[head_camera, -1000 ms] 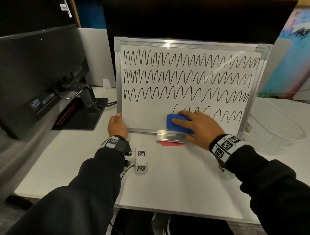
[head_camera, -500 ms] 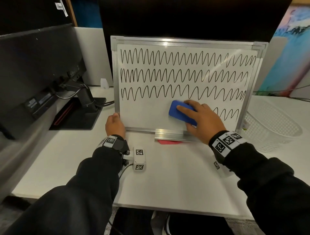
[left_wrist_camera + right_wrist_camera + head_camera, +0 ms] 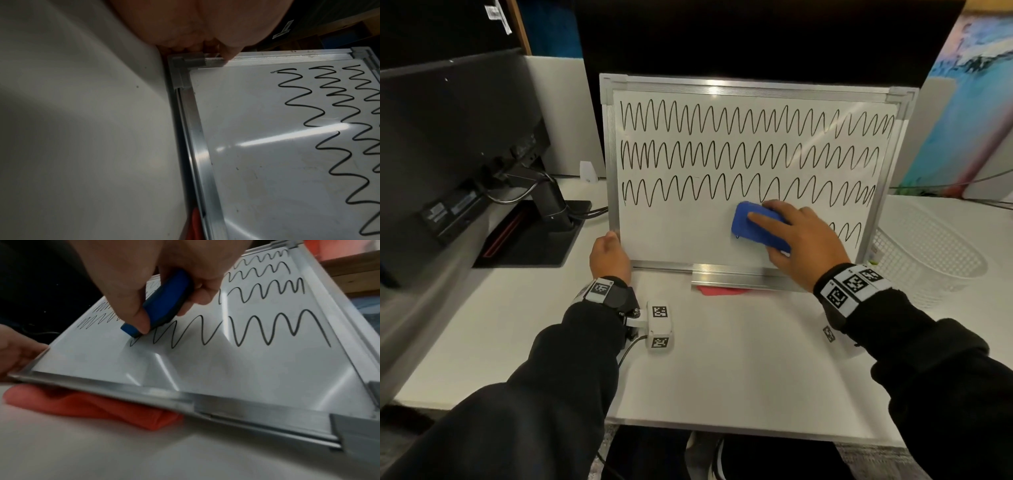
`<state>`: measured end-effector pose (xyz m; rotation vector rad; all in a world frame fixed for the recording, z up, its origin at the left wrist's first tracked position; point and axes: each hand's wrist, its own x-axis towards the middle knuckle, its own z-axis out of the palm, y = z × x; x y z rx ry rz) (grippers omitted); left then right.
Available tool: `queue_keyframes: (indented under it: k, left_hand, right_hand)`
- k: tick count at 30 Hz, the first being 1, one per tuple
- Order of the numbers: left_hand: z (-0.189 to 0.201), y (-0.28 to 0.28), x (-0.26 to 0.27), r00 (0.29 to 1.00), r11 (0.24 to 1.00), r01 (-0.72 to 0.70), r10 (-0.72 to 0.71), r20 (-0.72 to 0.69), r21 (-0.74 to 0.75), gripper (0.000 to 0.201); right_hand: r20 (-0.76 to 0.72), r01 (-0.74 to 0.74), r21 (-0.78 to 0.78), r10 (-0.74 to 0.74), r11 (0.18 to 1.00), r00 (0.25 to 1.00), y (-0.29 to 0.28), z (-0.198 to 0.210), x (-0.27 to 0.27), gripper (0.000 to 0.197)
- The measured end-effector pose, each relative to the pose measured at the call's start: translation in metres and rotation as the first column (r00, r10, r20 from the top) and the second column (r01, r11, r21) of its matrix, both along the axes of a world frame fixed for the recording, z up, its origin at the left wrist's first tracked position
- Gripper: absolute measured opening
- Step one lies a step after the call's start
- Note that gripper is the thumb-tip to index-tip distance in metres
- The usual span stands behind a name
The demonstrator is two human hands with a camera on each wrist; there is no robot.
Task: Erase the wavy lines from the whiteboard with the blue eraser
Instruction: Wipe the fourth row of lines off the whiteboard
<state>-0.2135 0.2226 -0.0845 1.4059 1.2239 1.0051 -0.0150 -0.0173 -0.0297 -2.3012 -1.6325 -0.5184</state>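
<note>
My right grip pinches blue eraser flat on whiteboard, under row 3; left grip clamps whiteboard's lower-left corner.

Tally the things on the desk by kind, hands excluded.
Whiteboard: 1
Eraser: 1
Red cloth: 1
Basket: 1
Monitor: 1
Total: 5

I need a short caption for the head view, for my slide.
Right hand wipes blue eraser across propped aluminium-framed whiteboard; left hand steadies its corner.
</note>
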Motion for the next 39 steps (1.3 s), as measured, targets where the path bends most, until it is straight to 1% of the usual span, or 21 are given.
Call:
queue_keyframes:
  k: [1, 4, 6, 8, 9, 12, 13, 17, 21, 25, 27, 28, 29, 31, 32, 33, 34, 35, 37, 38, 39]
  left_hand:
    - [0.0, 0.0, 0.0, 1.0, 1.0, -0.002, 0.002, 0.006, -0.002, 0.04]
    - [0.003, -0.003, 0.001, 1.0, 1.0, -0.002, 0.002, 0.003, 0.003, 0.041]
    - [0.003, -0.003, 0.0, 1.0, 1.0, -0.001, 0.001, -0.003, 0.008, 0.042]
    - [0.002, -0.003, -0.001, 1.0, 1.0, -0.004, 0.004, -0.002, 0.009, 0.042]
    - [0.002, -0.003, -0.001, 1.0, 1.0, -0.003, 0.003, -0.001, 0.008, 0.042]
    - [0.002, -0.002, 0.0, 1.0, 1.0, 0.004, -0.004, -0.002, 0.006, 0.042]
    - [0.002, -0.002, 0.0, 1.0, 1.0, 0.005, -0.005, -0.014, 0.013, 0.042]
    - [0.0, 0.001, 0.001, 0.999, 1.0, -0.023, 0.023, -0.026, 0.012, 0.043]
    - [0.003, -0.002, 0.003, 0.999, 0.999, -0.043, 0.043, -0.004, -0.01, 0.044]
    - [0.003, -0.006, 0.003, 0.985, 0.985, -0.166, 0.163, 0.059, 0.046, 0.03]
    - [0.008, -0.012, 0.003, 0.967, 0.952, -0.254, 0.248, 0.051, 0.169, 0.029]
    - [0.013, -0.017, 0.005, 0.97, 0.937, -0.244, 0.237, 0.058, 0.248, 0.027]
    - [0.02, -0.024, 0.009, 0.984, 0.933, -0.179, 0.163, 0.075, 0.314, 0.023]
    - [0.037, -0.044, 0.021, 0.992, 0.906, 0.07, -0.108, 0.07, 0.417, 0.013]
    - [0.045, -0.056, 0.027, 0.966, 0.856, 0.228, -0.257, 0.0, 0.464, 0.01]
    - [0.052, -0.066, 0.034, 0.913, 0.773, 0.394, -0.389, -0.119, 0.498, 0.008]
    - [0.057, -0.073, 0.041, 0.826, 0.666, 0.561, -0.49, -0.279, 0.491, 0.007]
    - [0.06, -0.08, 0.048, 0.702, 0.552, 0.712, -0.548, -0.455, 0.434, 0.006]
    - [0.06, -0.088, 0.06, 0.408, 0.382, 0.897, -0.523, -0.749, 0.223, 0.01]
    - [0.059, -0.091, 0.064, 0.296, 0.337, 0.932, -0.482, -0.825, 0.137, 0.013]
    - [0.057, -0.092, 0.068, 0.222, 0.302, 0.949, -0.448, -0.866, 0.087, 0.018]
  right_hand:
    - [0.004, -0.006, -0.01, 0.006, 1.0, 1.0, -0.001, -0.001, -0.001, 0.062]
    - [0.087, -0.119, -0.194, 0.138, 0.974, 0.987, -0.004, -0.011, -0.008, 0.061]
    - [0.095, -0.08, -0.151, 0.095, 0.985, 0.991, -0.005, -0.006, -0.002, 0.062]
    - [0.022, 0.018, -0.036, -0.017, 0.999, 1.0, -0.007, -0.001, 0.002, 0.063]
    - [0.004, 0.028, -0.021, -0.027, 0.999, 1.0, -0.007, -0.001, 0.001, 0.063]
    - [0.056, -0.083, -0.18, 0.095, 0.98, 0.994, -0.009, -0.011, -0.007, 0.061]
    - [0.072, -0.092, -0.194, 0.108, 0.977, 0.992, -0.01, -0.01, -0.007, 0.06]
    - [-0.007, 0.046, -0.031, -0.046, 0.998, 0.999, -0.013, -0.001, 0.001, 0.062]
    - [0.054, -0.07, -0.184, 0.082, 0.98, 0.995, -0.013, -0.006, -0.004, 0.061]
    - [-0.017, 0.055, -0.037, -0.056, 0.998, 0.998, -0.013, 0.001, 0.001, 0.062]
    - [0.002, 0.005, -0.092, -0.005, 0.996, 1.0, -0.013, -0.004, -0.003, 0.061]
    - [0.018, -0.031, -0.142, 0.033, 0.989, 0.999, -0.013, -0.007, -0.005, 0.06]
    - [0.035, -0.052, -0.165, 0.058, 0.985, 0.998, -0.014, -0.006, -0.005, 0.06]
    - [0.046, -0.016, -0.116, 0.021, 0.993, 0.999, -0.015, -0.001, 0.001, 0.061]
    - [0.023, 0.021, -0.073, -0.019, 0.997, 1.0, -0.016, 0.0, 0.004, 0.062]
    - [-0.003, 0.044, -0.039, -0.044, 0.998, 0.999, -0.016, 0.001, 0.005, 0.063]
    - [-0.01, 0.039, -0.035, -0.04, 0.999, 0.999, -0.016, 0.0, 0.005, 0.063]
    - [0.008, 0.015, -0.061, -0.015, 0.998, 1.0, -0.016, -0.003, 0.003, 0.062]
    - [0.064, -0.027, -0.127, 0.036, 0.991, 0.997, -0.017, -0.004, 0.003, 0.062]
    - [0.082, -0.021, -0.122, 0.031, 0.992, 0.996, -0.018, -0.002, 0.005, 0.062]
    - [0.072, 0.005, -0.093, 0.001, 0.996, 0.997, -0.018, 0.001, 0.007, 0.062]
